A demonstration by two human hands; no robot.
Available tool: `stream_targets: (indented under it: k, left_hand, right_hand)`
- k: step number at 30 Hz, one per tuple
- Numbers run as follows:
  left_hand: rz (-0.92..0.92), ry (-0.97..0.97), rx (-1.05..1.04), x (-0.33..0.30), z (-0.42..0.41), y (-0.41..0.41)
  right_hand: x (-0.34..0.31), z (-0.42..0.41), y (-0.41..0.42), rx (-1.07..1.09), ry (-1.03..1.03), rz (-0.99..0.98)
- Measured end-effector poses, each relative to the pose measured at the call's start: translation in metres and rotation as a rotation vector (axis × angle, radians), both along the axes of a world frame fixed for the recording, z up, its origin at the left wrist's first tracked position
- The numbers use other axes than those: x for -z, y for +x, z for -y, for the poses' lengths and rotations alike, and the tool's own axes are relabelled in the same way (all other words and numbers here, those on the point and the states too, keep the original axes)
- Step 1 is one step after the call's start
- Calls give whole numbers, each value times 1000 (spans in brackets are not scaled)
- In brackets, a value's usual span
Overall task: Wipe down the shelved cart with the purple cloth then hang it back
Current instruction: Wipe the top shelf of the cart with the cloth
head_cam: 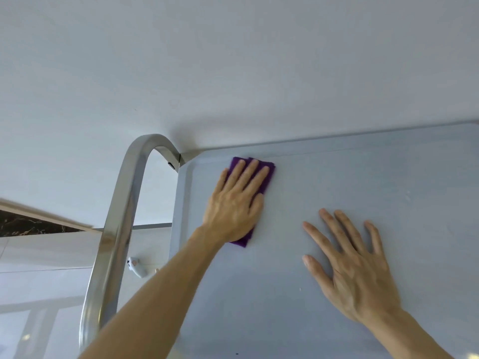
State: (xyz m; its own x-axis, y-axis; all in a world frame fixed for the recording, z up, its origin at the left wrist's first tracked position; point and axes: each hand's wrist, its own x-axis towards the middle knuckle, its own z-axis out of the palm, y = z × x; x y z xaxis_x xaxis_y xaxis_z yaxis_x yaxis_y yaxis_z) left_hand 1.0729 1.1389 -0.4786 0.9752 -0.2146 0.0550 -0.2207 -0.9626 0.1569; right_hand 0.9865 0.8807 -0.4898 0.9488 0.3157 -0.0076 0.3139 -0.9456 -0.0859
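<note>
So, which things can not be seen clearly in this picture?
- Purple cloth: head view, mostly covered by the left hand.
- Cart's lower shelves: head view, hidden under the top shelf.
- Cart handle: bottom cut off by the picture's lower edge.
- Small white object by the handle: too small and blurred to tell.

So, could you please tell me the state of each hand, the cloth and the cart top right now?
left hand: flat, pressing the cloth down
right hand: flat on the top, holding nothing
purple cloth: folded, pinned near the far left corner
cart top: bare apart from hands and cloth
</note>
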Motion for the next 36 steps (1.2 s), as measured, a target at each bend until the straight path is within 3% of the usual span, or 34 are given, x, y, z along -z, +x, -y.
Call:
stream_targets:
  k: [4,9,12,17,27,36]
  left_hand:
    - [-26,20,-348,-6,-64,12]
    - [-52,8,-471,-3,-35,-44]
    - [-60,-11,-456,-4,-16,-114]
    - [-32,-58,-251,0,23,-225]
    - [-46,-51,-235,-1,68,-124]
    - [0,-11,-255,9,63,-123]
  right_hand:
    - [2,1,0,-7,-11,8]
    - [2,0,-1,-4,-8,32]
    - [1,0,-1,-2,3,50]
    - [0,-1,-3,-6,11,59]
    - [1,-1,-2,-2,19,70]
    - [-6,36,2,-76,183,25]
